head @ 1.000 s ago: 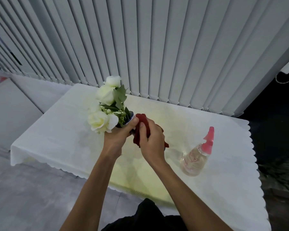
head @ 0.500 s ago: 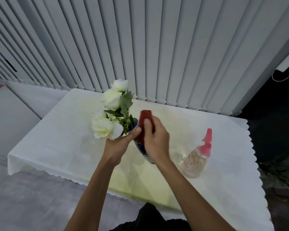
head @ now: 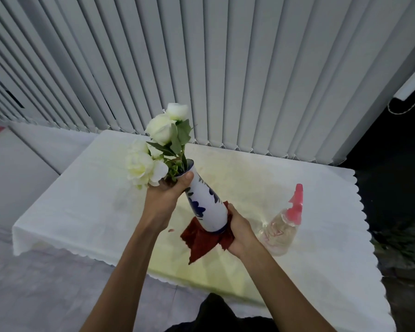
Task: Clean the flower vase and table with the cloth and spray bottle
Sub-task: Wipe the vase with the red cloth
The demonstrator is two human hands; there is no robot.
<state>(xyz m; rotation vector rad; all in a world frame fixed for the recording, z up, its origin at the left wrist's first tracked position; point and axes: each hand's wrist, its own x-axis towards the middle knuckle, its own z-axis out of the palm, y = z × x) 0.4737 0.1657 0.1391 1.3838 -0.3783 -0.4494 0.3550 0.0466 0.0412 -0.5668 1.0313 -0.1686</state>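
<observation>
A white vase with blue flower patterns point(head: 207, 203) is held tilted above the table, its mouth up and to the left. White artificial roses point(head: 153, 149) stick out of it. My left hand point(head: 168, 195) grips the vase near its neck. My right hand point(head: 240, 228) presses a dark red cloth point(head: 201, 240) against the vase's base, and the cloth hangs below it. A clear spray bottle with a pink trigger head point(head: 285, 221) stands on the table to the right of my right hand.
The table wears a white cloth with a scalloped edge point(head: 86, 202) and a yellowish patch in the middle. Grey vertical blinds point(head: 225, 68) hang close behind it. A dark gap lies to the right; grey floor lies left and in front.
My right hand slid the red cloth from the vase's neck down to its base, uncovering the blue-patterned body. The vase now tilts more, and the view has shifted slightly.
</observation>
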